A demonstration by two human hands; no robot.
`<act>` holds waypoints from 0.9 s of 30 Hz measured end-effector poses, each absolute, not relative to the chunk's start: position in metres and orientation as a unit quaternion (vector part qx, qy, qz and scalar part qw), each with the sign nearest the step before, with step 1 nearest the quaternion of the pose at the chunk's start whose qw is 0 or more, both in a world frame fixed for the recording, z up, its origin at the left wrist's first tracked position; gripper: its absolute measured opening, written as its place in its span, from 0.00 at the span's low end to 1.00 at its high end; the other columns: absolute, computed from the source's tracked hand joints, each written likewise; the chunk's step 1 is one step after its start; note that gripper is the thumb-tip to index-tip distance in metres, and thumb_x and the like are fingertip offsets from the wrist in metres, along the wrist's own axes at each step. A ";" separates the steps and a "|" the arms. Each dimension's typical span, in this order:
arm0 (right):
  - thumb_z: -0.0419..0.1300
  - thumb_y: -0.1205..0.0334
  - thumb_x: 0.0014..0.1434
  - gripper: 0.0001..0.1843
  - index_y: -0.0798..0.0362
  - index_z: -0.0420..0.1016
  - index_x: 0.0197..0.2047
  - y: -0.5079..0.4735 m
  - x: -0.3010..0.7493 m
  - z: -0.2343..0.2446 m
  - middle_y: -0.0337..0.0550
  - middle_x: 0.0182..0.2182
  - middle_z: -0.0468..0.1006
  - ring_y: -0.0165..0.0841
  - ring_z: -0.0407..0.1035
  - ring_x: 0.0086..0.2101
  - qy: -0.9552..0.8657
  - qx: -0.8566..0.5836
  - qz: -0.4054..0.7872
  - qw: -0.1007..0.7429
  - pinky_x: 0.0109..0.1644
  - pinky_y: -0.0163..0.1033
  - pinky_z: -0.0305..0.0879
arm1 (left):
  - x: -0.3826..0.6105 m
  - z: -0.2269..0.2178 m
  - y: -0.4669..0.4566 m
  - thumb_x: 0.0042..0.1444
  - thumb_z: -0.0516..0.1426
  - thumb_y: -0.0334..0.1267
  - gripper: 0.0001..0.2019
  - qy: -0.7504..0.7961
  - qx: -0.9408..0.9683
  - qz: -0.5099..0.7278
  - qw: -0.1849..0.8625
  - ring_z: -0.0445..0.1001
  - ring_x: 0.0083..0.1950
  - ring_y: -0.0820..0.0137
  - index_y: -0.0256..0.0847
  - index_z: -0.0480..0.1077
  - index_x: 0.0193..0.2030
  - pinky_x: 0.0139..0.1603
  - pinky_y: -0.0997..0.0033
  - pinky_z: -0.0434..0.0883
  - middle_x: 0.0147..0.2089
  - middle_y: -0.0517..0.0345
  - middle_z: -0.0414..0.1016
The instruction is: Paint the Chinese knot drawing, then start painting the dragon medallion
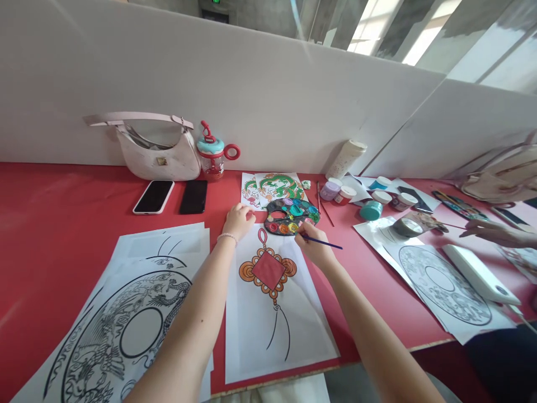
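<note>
My right hand (312, 242) pinches a thin blue paintbrush (325, 243), its tip at the near edge of a black paint palette (291, 215) filled with several colours. My left hand (238, 219), fingers curled, rests on the top edge of a white sheet (272, 324) with a red and orange knot drawing (267, 270). A bracelet circles the left wrist.
Sheets with black circular line art (126, 330) lie at left. Two phones (172, 196), a pink handbag (157, 152) and a small bottle (213, 152) stand by the white partition. Paint jars (369, 197) and another person's hand (490, 230) are at right, over a red table (54, 224).
</note>
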State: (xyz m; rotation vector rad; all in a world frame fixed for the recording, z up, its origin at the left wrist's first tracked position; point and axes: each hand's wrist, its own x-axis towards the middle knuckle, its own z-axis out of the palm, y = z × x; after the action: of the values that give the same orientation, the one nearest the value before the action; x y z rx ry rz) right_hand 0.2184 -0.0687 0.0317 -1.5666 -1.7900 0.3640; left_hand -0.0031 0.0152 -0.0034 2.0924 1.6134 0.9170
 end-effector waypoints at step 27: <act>0.47 0.61 0.58 0.17 0.50 0.43 0.21 -0.105 0.188 0.020 0.31 0.17 0.47 0.24 0.43 0.21 -0.676 -0.577 0.220 0.402 0.23 0.32 0.43 | -0.003 -0.009 0.018 0.53 0.53 0.35 0.09 0.566 0.740 0.328 0.157 0.69 0.50 0.63 0.43 0.73 0.37 0.56 0.62 0.65 0.46 0.55 0.71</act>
State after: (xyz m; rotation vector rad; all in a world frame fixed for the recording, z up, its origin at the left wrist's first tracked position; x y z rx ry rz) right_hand 0.1882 -0.1047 0.0197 -1.4590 -1.7088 0.5560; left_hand -0.0031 0.0178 -0.0086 2.1189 1.6188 0.9391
